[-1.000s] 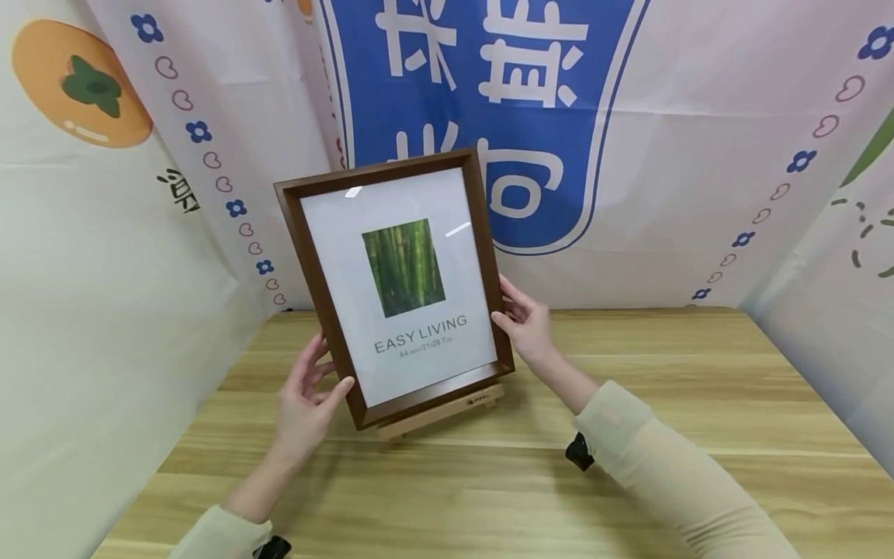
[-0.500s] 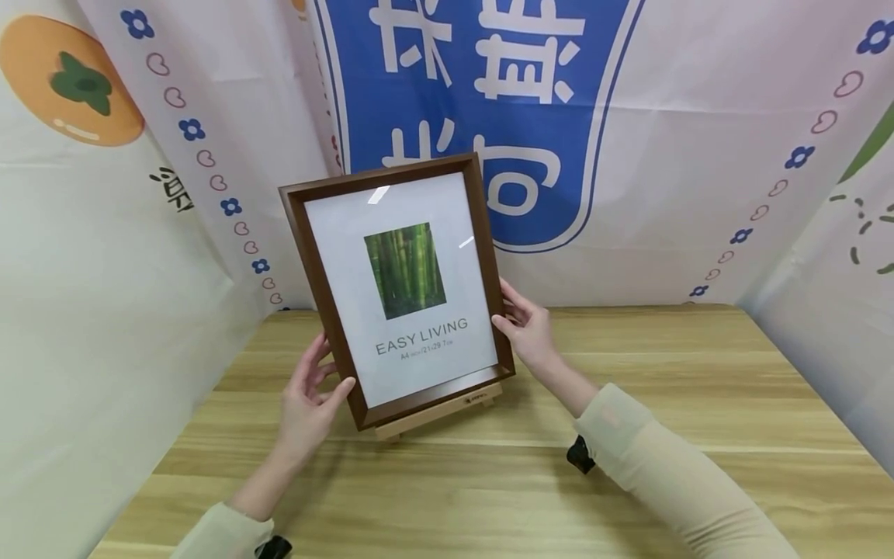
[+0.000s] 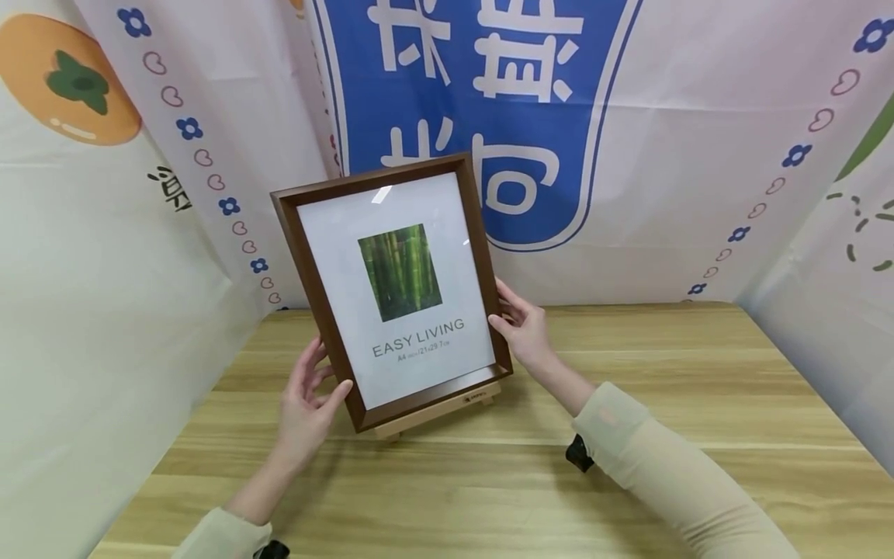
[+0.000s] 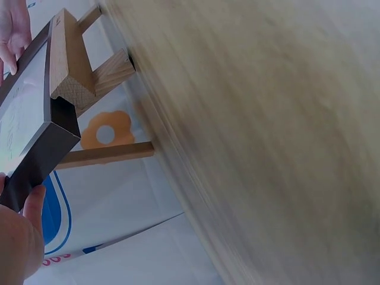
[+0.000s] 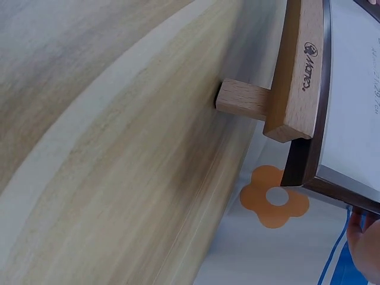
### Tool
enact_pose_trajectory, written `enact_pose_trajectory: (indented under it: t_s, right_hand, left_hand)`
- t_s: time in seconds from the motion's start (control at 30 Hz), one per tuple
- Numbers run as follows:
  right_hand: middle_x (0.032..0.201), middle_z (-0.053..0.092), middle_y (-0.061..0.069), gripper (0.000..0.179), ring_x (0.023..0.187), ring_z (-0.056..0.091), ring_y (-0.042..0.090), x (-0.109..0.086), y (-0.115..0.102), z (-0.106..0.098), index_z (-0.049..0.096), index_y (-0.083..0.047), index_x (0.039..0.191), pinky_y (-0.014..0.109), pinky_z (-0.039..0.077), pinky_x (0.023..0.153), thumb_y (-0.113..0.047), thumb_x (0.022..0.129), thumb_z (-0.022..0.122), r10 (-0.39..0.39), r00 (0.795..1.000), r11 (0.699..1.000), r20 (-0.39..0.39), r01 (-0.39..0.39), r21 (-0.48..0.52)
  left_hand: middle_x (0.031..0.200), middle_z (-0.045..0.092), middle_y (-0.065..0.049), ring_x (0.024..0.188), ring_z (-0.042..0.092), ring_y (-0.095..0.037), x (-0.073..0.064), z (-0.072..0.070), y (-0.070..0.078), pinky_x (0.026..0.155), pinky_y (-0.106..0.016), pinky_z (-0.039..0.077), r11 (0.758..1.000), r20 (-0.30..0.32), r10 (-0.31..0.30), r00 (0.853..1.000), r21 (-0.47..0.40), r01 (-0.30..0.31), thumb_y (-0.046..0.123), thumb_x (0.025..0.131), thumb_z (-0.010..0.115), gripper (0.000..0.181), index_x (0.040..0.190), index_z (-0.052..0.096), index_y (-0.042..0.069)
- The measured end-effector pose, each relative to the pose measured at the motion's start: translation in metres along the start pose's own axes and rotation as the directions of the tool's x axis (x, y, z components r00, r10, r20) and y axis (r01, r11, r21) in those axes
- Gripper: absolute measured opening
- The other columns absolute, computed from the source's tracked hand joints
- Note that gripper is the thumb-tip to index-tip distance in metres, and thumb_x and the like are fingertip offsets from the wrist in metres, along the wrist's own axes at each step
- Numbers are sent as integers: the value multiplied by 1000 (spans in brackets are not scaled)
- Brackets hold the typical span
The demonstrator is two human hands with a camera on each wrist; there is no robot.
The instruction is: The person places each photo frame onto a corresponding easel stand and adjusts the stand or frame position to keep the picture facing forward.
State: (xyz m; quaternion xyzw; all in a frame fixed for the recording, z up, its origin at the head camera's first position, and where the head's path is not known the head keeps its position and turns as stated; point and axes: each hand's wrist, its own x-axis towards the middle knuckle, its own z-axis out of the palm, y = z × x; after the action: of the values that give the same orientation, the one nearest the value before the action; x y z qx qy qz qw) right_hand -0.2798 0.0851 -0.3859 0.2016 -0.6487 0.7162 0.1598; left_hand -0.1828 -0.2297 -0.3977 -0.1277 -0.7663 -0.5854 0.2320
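The picture frame (image 3: 400, 295) rests on the ledge of the easel (image 3: 436, 412), barely shifted over the last second, which suggests steadying. The left hand (image 3: 303, 407) and right hand (image 3: 528, 332) pinch its sides, flanking the easel.

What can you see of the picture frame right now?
The picture frame is rectangular, portrait-format, with a deep, dark-brown, wood-look rim. A clear, glossy front catches light over a white insert with a green bamboo photo and "EASY LIVING" lettering. In the head view its top slants left. Its bottom edge sits on the wooden easel's ledge, overhanging both ends. The left hand and right hand grip its lower sides.
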Motion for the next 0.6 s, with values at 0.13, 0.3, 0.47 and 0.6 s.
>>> enact_pose_trajectory:
  t_s: [0.13, 0.3, 0.47, 0.6]
  right_hand:
    - [136, 50, 25, 56, 113, 54, 43, 0, -1, 1, 46, 10, 137, 23, 50, 89, 23, 83, 58, 5, 1000, 1000, -1, -5, 3]
    - [137, 50, 26, 56, 113, 54, 41, 0, 0, 2, 46, 11, 137, 21, 50, 89, 23, 84, 58, 1, 1000, 1000, 3, -1, 9]
    - [136, 49, 28, 60, 111, 55, 41, -3, 1, 0, 42, 8, 142, 26, 51, 88, 18, 85, 60, 6, 999, 999, 46, -4, -41]
    - [141, 43, 26, 74, 115, 54, 43, -16, 6, -7, 30, 1, 150, 42, 50, 94, 9, 86, 67, 71, 988, 986, 139, -48, -162]
  left_hand:
    - [139, 45, -11, 108, 56, -8, 0, -1, 1, 77, -18, 54, 1000, 6, 3, 1000, 5, -4, -18, 83, 64, 78, 150, 31, 4]
    - [140, 44, -14, 108, 55, -7, -1, -3, 0, 78, -19, 54, 1000, 9, 13, 1000, 4, -13, -18, 83, 64, 78, 150, 31, 4]
    - [142, 43, -19, 109, 54, -8, 0, -2, -1, 77, -16, 54, 999, 25, 21, 999, 48, -23, -13, 85, 66, 78, 151, 28, 4]
    - [146, 37, -21, 114, 50, -21, -6, 0, -2, 81, -24, 54, 992, 53, 3, 999, 123, -10, -7, 85, 69, 85, 154, 20, 7]
